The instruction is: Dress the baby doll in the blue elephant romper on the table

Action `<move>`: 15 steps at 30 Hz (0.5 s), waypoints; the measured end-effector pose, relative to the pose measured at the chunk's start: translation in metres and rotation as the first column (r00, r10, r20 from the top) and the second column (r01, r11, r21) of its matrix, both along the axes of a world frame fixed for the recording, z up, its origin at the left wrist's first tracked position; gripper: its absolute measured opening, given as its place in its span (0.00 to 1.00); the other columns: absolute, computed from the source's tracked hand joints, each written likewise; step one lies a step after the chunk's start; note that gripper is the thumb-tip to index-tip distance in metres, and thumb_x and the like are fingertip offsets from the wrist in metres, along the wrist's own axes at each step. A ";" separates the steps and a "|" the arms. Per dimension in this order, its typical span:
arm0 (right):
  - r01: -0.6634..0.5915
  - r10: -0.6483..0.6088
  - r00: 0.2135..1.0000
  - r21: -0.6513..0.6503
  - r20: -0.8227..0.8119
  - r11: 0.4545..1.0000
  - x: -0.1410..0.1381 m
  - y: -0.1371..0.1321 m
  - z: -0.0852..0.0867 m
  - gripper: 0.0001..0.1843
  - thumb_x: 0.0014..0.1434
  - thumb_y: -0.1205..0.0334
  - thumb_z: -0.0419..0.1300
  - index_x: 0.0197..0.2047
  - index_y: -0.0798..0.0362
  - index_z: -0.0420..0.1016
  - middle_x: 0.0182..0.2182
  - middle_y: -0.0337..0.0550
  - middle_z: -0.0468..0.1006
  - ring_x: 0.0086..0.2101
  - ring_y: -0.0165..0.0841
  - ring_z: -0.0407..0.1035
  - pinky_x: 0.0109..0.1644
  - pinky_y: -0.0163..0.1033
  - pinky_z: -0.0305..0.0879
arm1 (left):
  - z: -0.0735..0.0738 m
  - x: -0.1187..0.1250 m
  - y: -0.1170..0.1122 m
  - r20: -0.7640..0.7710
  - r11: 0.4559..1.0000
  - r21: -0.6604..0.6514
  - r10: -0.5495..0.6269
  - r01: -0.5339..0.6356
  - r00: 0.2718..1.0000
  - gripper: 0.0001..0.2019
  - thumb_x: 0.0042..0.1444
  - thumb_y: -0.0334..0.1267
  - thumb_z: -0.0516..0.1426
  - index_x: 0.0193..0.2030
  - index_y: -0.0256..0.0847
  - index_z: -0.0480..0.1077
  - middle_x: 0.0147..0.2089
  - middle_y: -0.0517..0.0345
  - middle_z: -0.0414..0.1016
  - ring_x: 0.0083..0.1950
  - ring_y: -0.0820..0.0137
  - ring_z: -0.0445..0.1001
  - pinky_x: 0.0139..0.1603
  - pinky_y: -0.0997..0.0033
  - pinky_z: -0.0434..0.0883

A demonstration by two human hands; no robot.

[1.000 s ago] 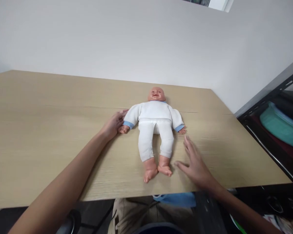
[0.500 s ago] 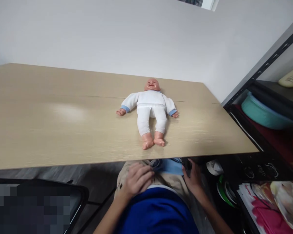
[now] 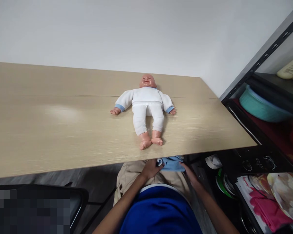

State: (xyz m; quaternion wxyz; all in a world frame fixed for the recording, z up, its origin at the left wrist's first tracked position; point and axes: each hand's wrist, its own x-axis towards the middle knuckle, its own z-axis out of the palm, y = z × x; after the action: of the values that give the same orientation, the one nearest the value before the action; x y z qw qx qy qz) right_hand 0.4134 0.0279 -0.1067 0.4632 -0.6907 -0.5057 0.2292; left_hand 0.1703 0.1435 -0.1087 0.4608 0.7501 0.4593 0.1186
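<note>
A baby doll in a white outfit with light blue cuffs lies on its back on the wooden table, feet toward the front edge. Below that edge, a light blue cloth garment with a white-and-dark print rests over my lap. My left hand grips its left side, thumb on top. At the opposite side my right hand pinches the cloth, its fingertips partly hidden under the table edge. The garment's far part is also hidden there.
To the right stands a dark metal shelf holding a teal basin and cream bottles. Below it are a pink cloth and plastic bags. A black chair is at the lower left. Behind the table rises a white wall.
My left hand has moved from above my lap, forward and right, onto the light blue garment. My right hand has closed on its other side. The view has shifted slightly.
</note>
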 end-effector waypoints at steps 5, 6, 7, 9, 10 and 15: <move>0.130 -0.131 0.989 -0.014 -0.065 0.991 0.001 -0.014 0.019 0.34 0.71 0.23 0.60 0.42 0.47 0.84 0.37 0.50 0.90 0.38 0.51 0.86 0.42 0.53 0.86 | 0.031 -0.020 -0.015 0.059 0.999 -0.008 -0.049 0.050 0.997 0.23 0.64 0.41 0.60 0.65 0.45 0.78 0.68 0.43 0.85 0.74 0.44 0.77 0.81 0.43 0.70; 0.132 -0.133 0.989 -0.013 -0.072 0.991 0.000 -0.021 0.029 0.32 0.71 0.25 0.62 0.44 0.47 0.83 0.39 0.50 0.90 0.41 0.50 0.86 0.45 0.53 0.86 | 0.045 -0.030 -0.020 0.072 0.998 -0.006 -0.067 0.067 0.995 0.23 0.65 0.41 0.60 0.66 0.46 0.78 0.69 0.44 0.84 0.74 0.45 0.77 0.81 0.44 0.70; 0.115 -0.116 0.990 -0.012 -0.080 0.993 0.000 -0.030 0.041 0.30 0.70 0.28 0.64 0.45 0.48 0.83 0.40 0.50 0.90 0.43 0.50 0.85 0.48 0.53 0.85 | 0.062 -0.041 -0.026 0.077 0.997 0.004 -0.076 0.076 0.994 0.23 0.65 0.40 0.60 0.66 0.47 0.78 0.69 0.44 0.83 0.73 0.45 0.77 0.79 0.43 0.71; 0.038 -0.039 0.994 -0.012 -0.105 0.999 -0.002 -0.046 0.073 0.24 0.71 0.34 0.66 0.45 0.48 0.83 0.41 0.48 0.89 0.43 0.47 0.85 0.51 0.50 0.84 | 0.102 -0.066 -0.037 0.054 0.990 0.036 -0.141 0.139 0.989 0.15 0.69 0.42 0.59 0.59 0.46 0.80 0.63 0.44 0.85 0.66 0.45 0.80 0.74 0.43 0.74; -0.085 0.082 0.987 -0.019 -0.140 0.996 -0.002 -0.052 0.092 0.21 0.72 0.38 0.66 0.45 0.48 0.82 0.41 0.47 0.87 0.44 0.46 0.84 0.51 0.49 0.83 | 0.124 -0.079 -0.042 0.054 0.974 0.021 -0.224 0.224 0.973 0.12 0.73 0.47 0.59 0.54 0.47 0.81 0.59 0.46 0.86 0.62 0.48 0.81 0.71 0.45 0.76; -0.455 0.481 0.866 0.184 -0.138 0.871 -0.006 -0.035 0.198 0.09 0.75 0.50 0.65 0.44 0.44 0.79 0.38 0.43 0.83 0.38 0.43 0.78 0.44 0.46 0.78 | 0.222 -0.121 -0.047 0.267 0.899 0.025 -0.428 0.438 0.863 0.23 0.61 0.66 0.72 0.54 0.56 0.85 0.48 0.53 0.86 0.49 0.54 0.81 0.58 0.54 0.79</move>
State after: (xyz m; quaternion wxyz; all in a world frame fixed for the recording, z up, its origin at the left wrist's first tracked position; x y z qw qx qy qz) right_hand 0.4070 -0.0072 0.0917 0.4862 -0.4881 -0.6298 0.3588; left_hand 0.0490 0.0963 0.1138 0.5467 0.8026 0.2152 0.1033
